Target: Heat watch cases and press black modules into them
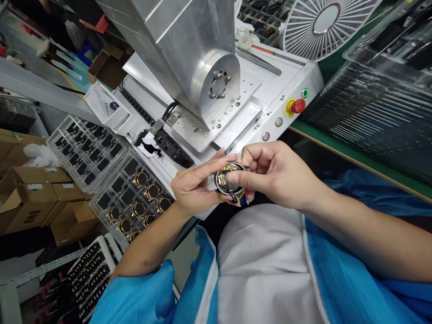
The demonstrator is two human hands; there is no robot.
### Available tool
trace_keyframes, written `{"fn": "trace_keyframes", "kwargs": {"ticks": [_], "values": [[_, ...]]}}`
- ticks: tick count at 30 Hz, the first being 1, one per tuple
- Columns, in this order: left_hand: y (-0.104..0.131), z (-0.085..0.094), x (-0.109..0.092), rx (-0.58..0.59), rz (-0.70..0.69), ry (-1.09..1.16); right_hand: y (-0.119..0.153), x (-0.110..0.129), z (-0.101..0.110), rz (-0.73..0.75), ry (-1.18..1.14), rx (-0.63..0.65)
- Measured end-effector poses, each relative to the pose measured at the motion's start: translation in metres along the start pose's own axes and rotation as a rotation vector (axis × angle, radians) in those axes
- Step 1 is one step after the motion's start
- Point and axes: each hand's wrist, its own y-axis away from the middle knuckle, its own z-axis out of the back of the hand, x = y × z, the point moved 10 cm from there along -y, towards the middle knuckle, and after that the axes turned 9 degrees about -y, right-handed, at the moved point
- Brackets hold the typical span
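Just above my lap I hold a round smartwatch case (222, 180), dark-rimmed, with gold-coloured parts and a ribbon-like strip showing inside. My left hand (194, 185) grips it from the left, fingers along the upper rim and thumb below. My right hand (275, 173) is closed on its right side, the thumb pressed onto the inner face and the other fingers curled at the edge. A small dark piece juts from the lower rim. What lies under the right thumb is hidden.
A white machine with a large metal arm (175, 54) stands ahead, with a red emergency button (297, 106) on its front. Left is a clear tray (101, 198) of round gold-rimmed cases. At right are stacked clear trays (378, 108) and a white fan (327, 20).
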Motion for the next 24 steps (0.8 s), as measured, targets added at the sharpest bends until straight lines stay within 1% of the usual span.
{"fn": "trace_keyframes", "kwargs": {"ticks": [2,3,6,10,13,15,18,22,24], "values": [[-0.003,-0.003,-0.016,0.032,-0.167,-0.059,-0.001,0.001,0.000,-0.009,-0.008,0.020],[-0.004,-0.004,-0.021,0.046,-0.223,-0.081,-0.001,0.001,0.001,-0.012,-0.010,0.027],[-0.005,-0.006,-0.025,0.042,-0.255,-0.120,-0.002,0.001,0.002,-0.010,-0.015,0.025],[-0.002,-0.004,-0.029,-0.041,-0.260,-0.223,-0.002,0.000,0.003,0.051,-0.058,-0.044],[0.001,0.001,-0.028,-0.108,-0.233,-0.268,-0.001,0.001,0.005,0.098,-0.101,-0.110],[0.000,0.001,-0.026,-0.091,-0.218,-0.244,-0.002,0.000,0.003,0.086,-0.103,-0.101],[-0.003,-0.003,-0.017,-0.018,-0.136,-0.102,0.000,0.001,-0.001,0.059,-0.063,-0.071],[-0.005,-0.005,0.001,0.003,0.065,0.164,0.006,0.006,0.001,0.092,-0.038,-0.136],[-0.005,-0.008,0.005,0.009,0.123,0.255,0.008,0.004,0.000,0.087,-0.050,-0.155]]}}
